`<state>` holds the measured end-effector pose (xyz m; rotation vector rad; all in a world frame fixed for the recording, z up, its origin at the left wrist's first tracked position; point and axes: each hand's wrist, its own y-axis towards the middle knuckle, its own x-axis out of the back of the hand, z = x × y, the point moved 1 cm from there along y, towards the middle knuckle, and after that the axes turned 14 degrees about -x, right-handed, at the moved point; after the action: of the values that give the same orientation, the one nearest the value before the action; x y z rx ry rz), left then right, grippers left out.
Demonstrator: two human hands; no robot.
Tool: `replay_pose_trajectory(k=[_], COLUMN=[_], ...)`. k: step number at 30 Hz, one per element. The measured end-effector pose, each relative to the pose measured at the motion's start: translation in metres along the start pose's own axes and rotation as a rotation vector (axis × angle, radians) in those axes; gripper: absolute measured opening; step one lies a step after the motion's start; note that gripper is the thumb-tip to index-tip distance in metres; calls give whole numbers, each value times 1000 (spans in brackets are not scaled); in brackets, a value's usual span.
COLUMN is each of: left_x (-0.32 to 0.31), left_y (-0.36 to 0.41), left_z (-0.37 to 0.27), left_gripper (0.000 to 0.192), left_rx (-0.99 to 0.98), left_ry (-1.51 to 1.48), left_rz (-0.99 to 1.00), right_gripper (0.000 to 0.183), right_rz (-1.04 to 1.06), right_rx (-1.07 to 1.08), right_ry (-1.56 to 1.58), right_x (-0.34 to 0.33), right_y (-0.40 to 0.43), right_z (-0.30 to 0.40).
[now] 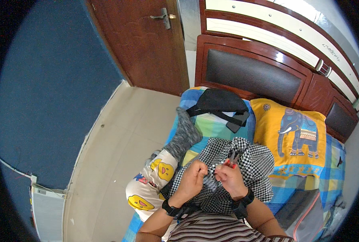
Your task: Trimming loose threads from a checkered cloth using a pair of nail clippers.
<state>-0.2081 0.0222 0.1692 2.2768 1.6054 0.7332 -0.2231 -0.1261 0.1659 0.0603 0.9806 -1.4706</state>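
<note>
A black-and-white checked cloth [258, 163] lies bunched over my lap and the bed. My left hand [193, 178] is curled over it, fingertips near gathered folds; what sits inside that grip is hidden. Close beside it on the right, my right hand [229, 180] holds what looks like small scissors [233, 158], with pointed metal blades directed away from me and red parts by the fingers. The thumb and forefinger of that hand meet at the cloth between both hands. Black bands [248, 198] are on both wrists.
I sit on a bed with a plaid sheet [208, 125]. A black waist bag [223, 101] and a dark phone-like object [235, 124] lie ahead. At right are a yellow elephant-print pillow [288, 136] and a grey bag [309, 214]. A wooden door [143, 45] stands beyond the floor.
</note>
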Motion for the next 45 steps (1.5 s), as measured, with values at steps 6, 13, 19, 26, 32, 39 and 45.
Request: replay_pose_trajectory(k=[6,13,19,26,32,39,45], left_x=[21,198,340,313,293,41,-18], left_y=[-28,-61,-170,-162,-142,5,8], left_z=[30,38,33,19,45,-9,6], left_gripper=[4,8,14,28,44,44,18], left_rx=[104,44,262,961,644,-23,220], left_ry=[205,718,1885,1577,979,242,-156], left_rz=[-68,-677,-574,-584,-750,-4,22], right_gripper=[18,21,22,21,16,18,13], right_rz=[4,60,128,70,79,-2,0], right_rx=[134,21,-3,17,25,83,103], right_ry=[124,110,64,12,-45,-91,-132], right_x=[8,5,0,3,-3,2,6], right_y=[-9,-8,-6,-5,-6,-3,-6], right_z=[34,41,38,40,36,36,37])
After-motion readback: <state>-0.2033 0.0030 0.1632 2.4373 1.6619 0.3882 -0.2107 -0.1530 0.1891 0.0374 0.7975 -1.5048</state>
